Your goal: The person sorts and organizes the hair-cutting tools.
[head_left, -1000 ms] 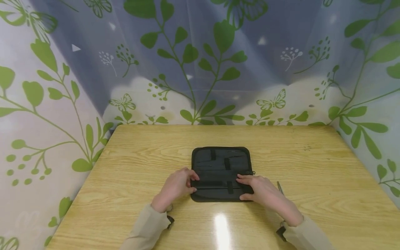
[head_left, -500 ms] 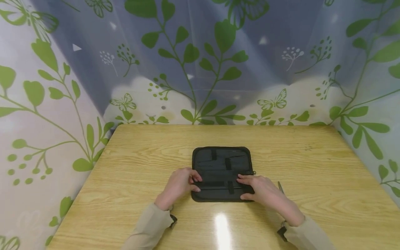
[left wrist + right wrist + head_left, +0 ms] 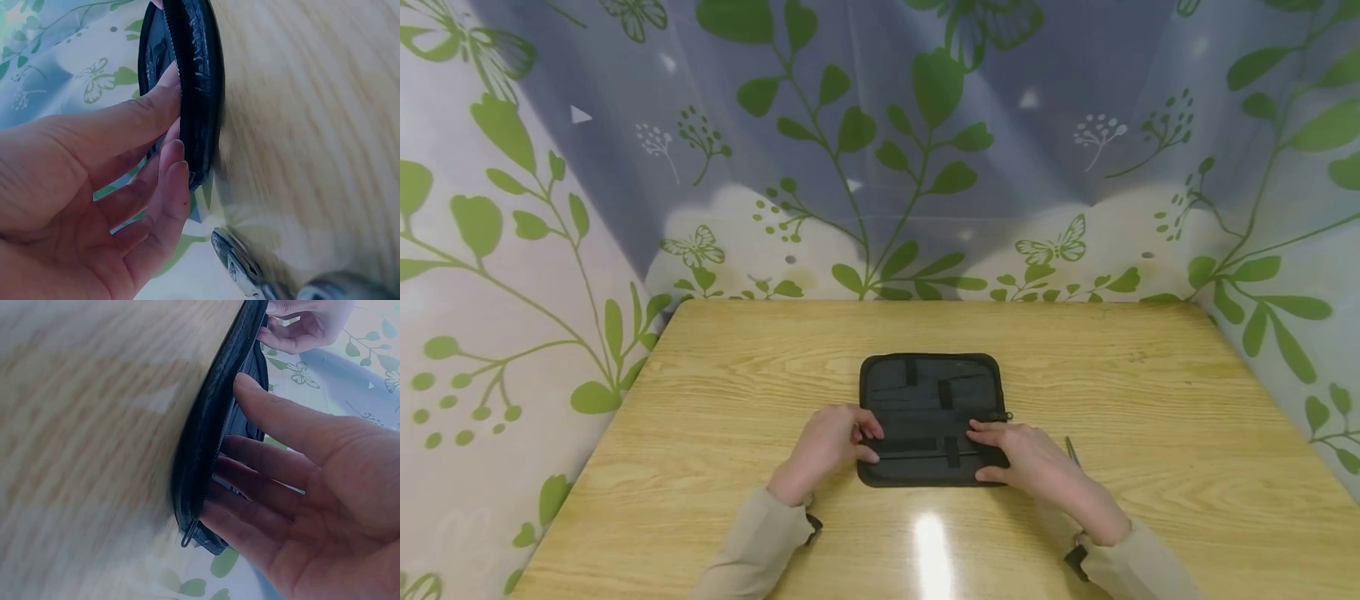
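A black zip case (image 3: 925,421) lies unfolded on the wooden table in the head view, with dark strap loops inside. At its left edge, my left hand (image 3: 823,450) touches it with thumb and fingers apart; in the left wrist view those fingers (image 3: 169,194) are loosely bent beside the zip (image 3: 178,69). My right hand (image 3: 1037,458) rests on the right part of the case. Straight fingers (image 3: 256,481) lie over its inside in the right wrist view, the thumb touching the zip edge. A zip pull (image 3: 189,532) hangs at the corner.
A slim metal object (image 3: 1072,451) lies on the table, partly behind my right hand. The table (image 3: 760,350) meets patterned curtains (image 3: 925,225) at its back and sides. A metal piece (image 3: 237,262) shows low in the left wrist view; its kind is unclear.
My left hand has shifted slightly right, a little further over the case's left edge. My right hand and the case stay almost where they were.
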Available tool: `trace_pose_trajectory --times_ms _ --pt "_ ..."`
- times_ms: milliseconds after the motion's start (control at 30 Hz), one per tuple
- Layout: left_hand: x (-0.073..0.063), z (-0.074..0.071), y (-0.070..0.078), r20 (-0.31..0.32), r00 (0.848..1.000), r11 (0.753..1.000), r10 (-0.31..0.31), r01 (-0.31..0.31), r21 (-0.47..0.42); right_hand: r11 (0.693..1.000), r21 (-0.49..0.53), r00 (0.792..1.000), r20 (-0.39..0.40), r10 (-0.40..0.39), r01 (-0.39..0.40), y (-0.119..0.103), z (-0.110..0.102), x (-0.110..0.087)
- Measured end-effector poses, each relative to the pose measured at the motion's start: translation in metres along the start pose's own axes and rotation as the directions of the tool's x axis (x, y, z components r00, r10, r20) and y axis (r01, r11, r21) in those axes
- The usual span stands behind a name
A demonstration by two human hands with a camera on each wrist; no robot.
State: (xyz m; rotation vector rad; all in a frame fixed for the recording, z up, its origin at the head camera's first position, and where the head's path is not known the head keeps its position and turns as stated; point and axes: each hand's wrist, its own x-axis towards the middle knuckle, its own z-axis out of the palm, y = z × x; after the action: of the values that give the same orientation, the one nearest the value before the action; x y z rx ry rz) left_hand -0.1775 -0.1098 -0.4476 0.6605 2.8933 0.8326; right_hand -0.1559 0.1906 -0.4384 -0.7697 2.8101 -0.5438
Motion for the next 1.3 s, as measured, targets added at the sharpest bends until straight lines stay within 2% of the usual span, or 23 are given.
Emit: trace_pose_trajectory --times_ms 467,600,667,733,833,933,1033,1167,1300 --pt "-0.002 0.002 0.002 -0.012 0.999 0.999 0.037 -0.037 0.009 1.0 -0.001 1.0 -0.006 -0.003 0.003 -0.003 0.001 -0.002" --pt "-0.002 0.0 0.001 0.014 0.999 0.999 0.041 -0.041 0.003 1.0 0.0 1.0 -0.005 0.001 -0.001 -0.003 0.001 -0.002" --pt "-0.003 -0.006 0.0 0.027 0.999 1.0 0.018 -0.018 -0.014 1.0 -0.004 1.0 -0.005 0.0 0.0 -0.002 0.001 -0.002" --pt "-0.004 -0.015 0.0 0.012 1.0 0.999 -0.017 0.017 -0.033 1.0 -0.004 1.0 -0.007 0.0 0.0 -0.002 0.001 -0.002" --pt "-0.007 -0.03 -0.003 -0.071 0.995 0.996 -0.074 0.071 -0.047 1.0 0.007 1.0 -0.006 0.012 -0.012 -0.001 0.001 -0.001" --pt "-0.013 -0.043 -0.007 -0.162 0.98 0.993 -0.114 0.113 -0.017 1.0 0.008 1.0 -0.005 0.018 -0.018 -0.002 0.0 0.0" --pt "-0.02 -0.047 -0.012 -0.207 0.968 0.989 -0.142 0.149 0.019 1.0 -0.002 1.0 0.0 0.016 -0.016 -0.003 0.0 0.0" --pt "-0.029 -0.042 -0.018 -0.189 0.964 0.978 -0.19 0.202 0.048 1.0 -0.006 1.0 0.007 0.02 -0.02 -0.004 0.0 0.0" --pt "-0.037 -0.037 -0.019 -0.105 0.958 0.957 -0.268 0.277 0.086 1.0 -0.006 1.0 0.008 0.007 -0.007 -0.005 0.001 0.001"
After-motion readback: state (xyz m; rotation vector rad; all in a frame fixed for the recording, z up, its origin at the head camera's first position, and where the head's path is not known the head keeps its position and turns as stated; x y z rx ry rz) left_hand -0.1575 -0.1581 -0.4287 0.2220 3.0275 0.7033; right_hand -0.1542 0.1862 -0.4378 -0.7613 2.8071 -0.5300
